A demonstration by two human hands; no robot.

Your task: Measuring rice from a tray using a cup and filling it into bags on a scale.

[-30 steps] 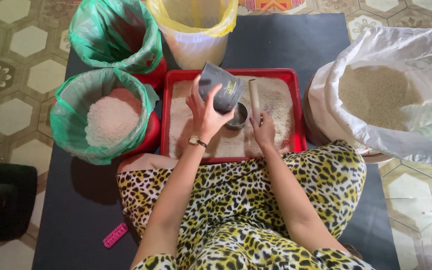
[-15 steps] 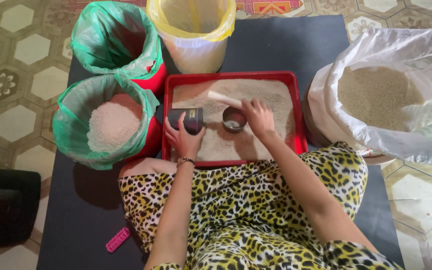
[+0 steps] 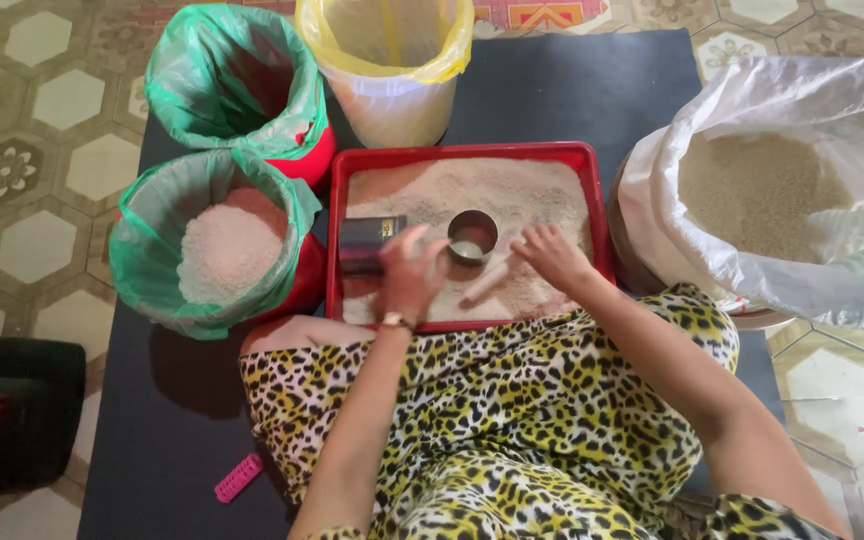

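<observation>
— What has moved since half a second ago?

— The left hand (image 3: 410, 275) has drawn back from the dark packet (image 3: 370, 243), which it was touching then; the packet now lies flat on the grain at the left side of the red tray (image 3: 337, 225); the hand is blurred just right of it, fingers spread and loose, holding nothing that I can see; the right hand (image 3: 550, 255) has shifted right, off the small metal cup (image 3: 473, 235).

— And the right hand now?

— It rests on the grain near the middle of the tray, fingers bent and spread, not closed on anything; a pale stick (image 3: 485, 283) lies slanted on the grain between the two hands, its far end close to the right fingertips; whether they touch it I cannot tell.

— Where is the cup?

— Upright in the middle of the tray, between the hands and a little farther off; some pale grain shows in its bottom.

— What stands around the tray?

— To the left, a bucket lined with a green bag (image 3: 152, 260), holding white rice; farther off, a second green-lined bucket (image 3: 252, 130); beyond the tray, a bucket with a yellow liner (image 3: 392, 100); to the right, a large open sack (image 3: 742, 250) of brownish grain; all on a dark mat (image 3: 572, 90) over a tiled floor (image 3: 42, 170).

— Anything nearer?

— The person's leopard-print lap; a pink clip (image 3: 238, 477) on the mat at near left; a black object (image 3: 12, 415) at the left edge.
</observation>
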